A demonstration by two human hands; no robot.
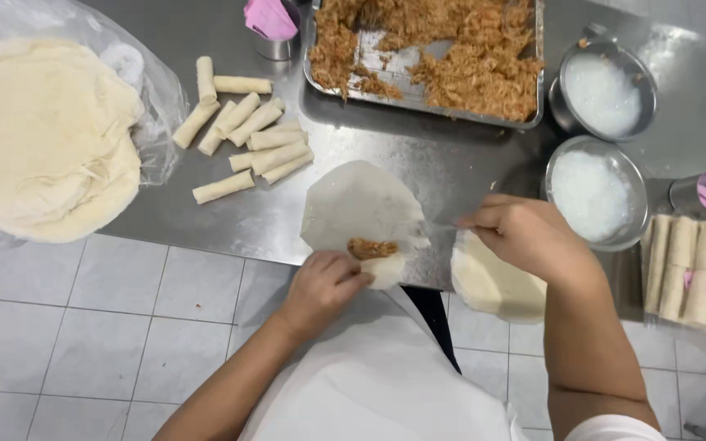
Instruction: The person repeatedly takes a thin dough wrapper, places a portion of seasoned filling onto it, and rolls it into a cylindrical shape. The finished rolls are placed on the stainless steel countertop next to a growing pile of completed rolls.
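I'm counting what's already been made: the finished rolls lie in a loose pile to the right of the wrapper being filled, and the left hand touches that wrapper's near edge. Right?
Not quite. In the head view the finished rolls lie to the left of the wrapper, not the right. The left hand does touch its near edge, beside the filling.

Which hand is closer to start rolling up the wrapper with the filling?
Probably the left hand: it already touches the near edge of the wrapper beside the filling. The right hand sits off to the wrapper's side.
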